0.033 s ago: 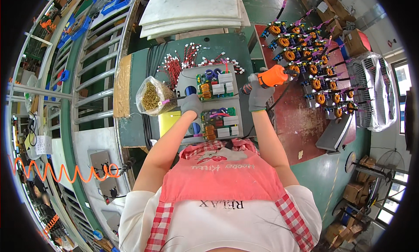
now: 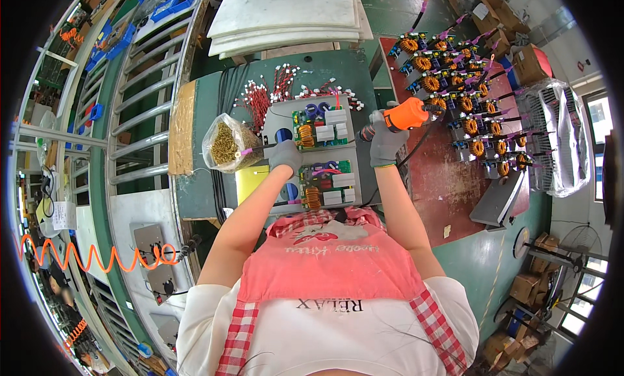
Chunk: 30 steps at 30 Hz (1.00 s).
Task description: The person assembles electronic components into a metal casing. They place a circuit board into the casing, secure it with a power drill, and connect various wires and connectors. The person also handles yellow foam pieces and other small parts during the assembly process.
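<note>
At left, an open clear bag of small brass-coloured screws sits just beside the gloved left hand, which rests at the left edge of the work, its fingers just left of the upper circuit board and above the lower circuit board. To the right of both boards, the gloved right hand has its fingers wrapped round an orange power driver, whose dark nose points left toward the upper board. The left fingertips are hard to make out, so I cannot tell whether they grip anything; the driver's handle is partly covered by the glove, and whether its tip touches the board is unclear. Counted: one bag, two boards, one driver; farther right, the boards crowding the red table overlap too much to count.
</note>
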### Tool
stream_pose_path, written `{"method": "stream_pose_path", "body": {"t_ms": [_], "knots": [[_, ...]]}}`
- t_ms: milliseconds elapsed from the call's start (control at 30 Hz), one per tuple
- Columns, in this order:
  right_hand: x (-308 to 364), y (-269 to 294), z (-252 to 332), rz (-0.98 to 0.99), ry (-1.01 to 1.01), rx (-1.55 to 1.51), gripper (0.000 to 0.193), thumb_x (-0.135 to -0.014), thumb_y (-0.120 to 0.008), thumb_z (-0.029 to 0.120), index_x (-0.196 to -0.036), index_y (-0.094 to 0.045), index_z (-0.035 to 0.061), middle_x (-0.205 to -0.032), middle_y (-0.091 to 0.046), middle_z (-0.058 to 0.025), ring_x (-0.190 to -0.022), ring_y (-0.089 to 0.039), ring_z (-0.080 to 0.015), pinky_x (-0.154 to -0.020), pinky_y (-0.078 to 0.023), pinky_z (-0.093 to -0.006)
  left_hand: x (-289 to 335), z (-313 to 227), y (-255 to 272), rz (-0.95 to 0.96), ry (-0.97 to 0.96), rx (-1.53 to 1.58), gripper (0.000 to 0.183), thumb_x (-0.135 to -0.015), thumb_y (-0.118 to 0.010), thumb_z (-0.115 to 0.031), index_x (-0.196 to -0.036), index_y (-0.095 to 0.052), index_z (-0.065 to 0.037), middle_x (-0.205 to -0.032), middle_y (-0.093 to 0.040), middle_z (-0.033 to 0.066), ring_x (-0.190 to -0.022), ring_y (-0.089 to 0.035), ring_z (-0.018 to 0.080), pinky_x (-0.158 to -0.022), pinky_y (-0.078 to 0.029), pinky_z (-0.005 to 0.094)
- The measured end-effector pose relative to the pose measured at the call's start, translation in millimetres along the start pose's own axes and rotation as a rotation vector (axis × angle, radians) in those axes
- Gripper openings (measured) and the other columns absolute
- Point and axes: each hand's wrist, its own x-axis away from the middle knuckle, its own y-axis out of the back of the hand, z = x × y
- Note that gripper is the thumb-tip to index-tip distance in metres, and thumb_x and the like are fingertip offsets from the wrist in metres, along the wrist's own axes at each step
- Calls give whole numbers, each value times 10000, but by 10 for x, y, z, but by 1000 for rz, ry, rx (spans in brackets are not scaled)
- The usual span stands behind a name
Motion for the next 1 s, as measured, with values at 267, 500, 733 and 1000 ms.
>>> {"method": "stream_pose_path", "body": {"t_ms": [267,500,733,1000], "knots": [[-26,-34,-53,-2,-30,-4,319,-765,-590,-75,-1062,-507,9,-706,-564,-62,-458,-465,-91,-412,-401,-264,-86,1,-64,3,-31,-114,236,-821,-563,-207,-998,-679,-103,-1009,-656,194,-972,-627,361,-825,-511,428],[-67,25,19,-5,-16,19,381,-762,-604,-73,-1112,-485,20,-744,-551,-46,-487,-481,-87,-440,-419,-258,-13,36,27,13,-95,-77,256,-825,-571,-224,-1031,-674,-114,-1013,-651,204,-966,-635,334,-828,-506,397],[112,157,358,15,154,-66,430,-767,-579,-61,-1162,-419,-3,-776,-558,-78,-648,-540,-141,-680,-496,-332,-234,749,-270,303,110,1278,280,-895,-490,-158,-1112,-592,-14,-854,-632,95,-716,-597,179,-661,-505,316],[671,-52,979,219,310,-200,403,-763,-497,-24,-1153,-401,18,-787,-553,-86,-721,-545,-182,-843,-466,-445,544,539,-99,645,-211,2016,282,-967,-399,-104,-1205,-439,42,-1069,-592,151,-909,-617,232,-815,-549,320]]}}
